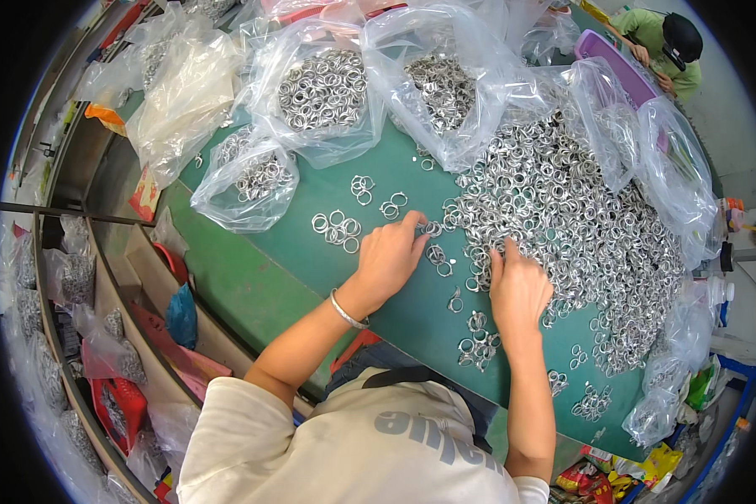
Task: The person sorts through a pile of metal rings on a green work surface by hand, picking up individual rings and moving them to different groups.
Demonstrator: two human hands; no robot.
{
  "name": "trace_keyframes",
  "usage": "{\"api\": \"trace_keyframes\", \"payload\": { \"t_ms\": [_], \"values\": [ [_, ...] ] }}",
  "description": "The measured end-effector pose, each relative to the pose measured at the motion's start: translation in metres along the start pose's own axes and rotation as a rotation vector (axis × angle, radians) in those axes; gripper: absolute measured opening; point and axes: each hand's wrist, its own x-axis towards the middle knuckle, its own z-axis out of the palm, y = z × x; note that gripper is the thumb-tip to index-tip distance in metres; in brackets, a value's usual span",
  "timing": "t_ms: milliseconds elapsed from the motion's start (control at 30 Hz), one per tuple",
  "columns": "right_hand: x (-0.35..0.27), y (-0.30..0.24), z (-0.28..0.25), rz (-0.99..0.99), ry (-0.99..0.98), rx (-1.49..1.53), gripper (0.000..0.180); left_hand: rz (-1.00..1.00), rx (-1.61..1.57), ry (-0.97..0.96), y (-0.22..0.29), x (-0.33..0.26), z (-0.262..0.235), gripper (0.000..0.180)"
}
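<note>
While both forearms reach up from the lower edge across the green table (252,269), the big heap of metal rings (580,218) spreads over its right half, running from the clear plastic bags (328,92) at the far side down toward the near rim. The left hand (388,259) lies palm down with wrist bent, fingers extended and loose — its fingertips touch a small cluster of rings (433,228) at the heap's left fringe; it grips nothing. The right hand (519,290) rests flat just beside it, fingers pointing into the heap's edge, pressing on rings rather than closing on any. Bare green cloth lies left of the left hand, dotted with little ring groups (338,230). A silver bracelet (345,311) circles the left wrist.
</note>
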Motion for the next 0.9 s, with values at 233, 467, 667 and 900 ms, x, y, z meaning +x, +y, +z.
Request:
{"api": "trace_keyframes", "payload": {
  "t_ms": [233,467,667,900],
  "values": [
    [-0.030,-0.031,0.001,-0.193,-0.091,0.138,0.030,-0.084,-0.328,-0.007,0.004,-0.001,0.000,0.010],
    [-0.039,-0.032,-0.013,-0.245,-0.178,0.445,0.021,-0.156,-0.662,-0.018,-0.003,-0.001,0.006,0.011],
    [-0.019,-0.013,-0.016,-0.001,-0.163,0.479,0.012,-0.104,-0.257,-0.041,0.008,-0.005,-0.002,0.017],
    [0.013,-0.021,0.009,-0.166,-0.091,0.335,0.014,0.109,-0.161,0.057,0.021,-0.004,0.000,0.016]
  ]
}}
